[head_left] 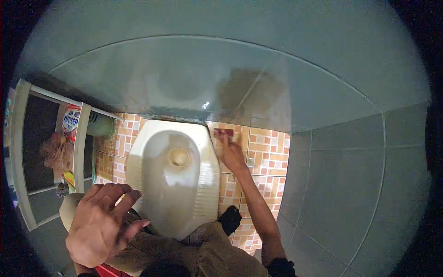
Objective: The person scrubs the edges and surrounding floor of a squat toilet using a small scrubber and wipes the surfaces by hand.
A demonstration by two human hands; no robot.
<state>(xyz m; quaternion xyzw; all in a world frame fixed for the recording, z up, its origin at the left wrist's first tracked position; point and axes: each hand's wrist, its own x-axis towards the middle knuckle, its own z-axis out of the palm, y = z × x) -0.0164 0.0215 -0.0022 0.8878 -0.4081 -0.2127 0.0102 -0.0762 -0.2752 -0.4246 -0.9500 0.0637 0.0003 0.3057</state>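
A white squat toilet (210, 184) is set in the tiled floor in front of me. My right hand (229, 151) reaches down beside its far right corner. Its slightly blurred fingers are closed on a small dark red block-like thing (224, 132), pressed on the floor tiles by the wall. The block's exact kind cannot be made out. Raised over my left knee is my left hand (102, 222), holding nothing, with the fingers loosely bent and the thumb apart from them.
On the left stands a pale-framed rack (82, 138) holding a white, blue and red pack (71, 121) and a pinkish mesh puff (59, 152). Grey-green tiled walls (341, 180) close in ahead and on the right. My dark-shod foot (230, 220) is beside the toilet.
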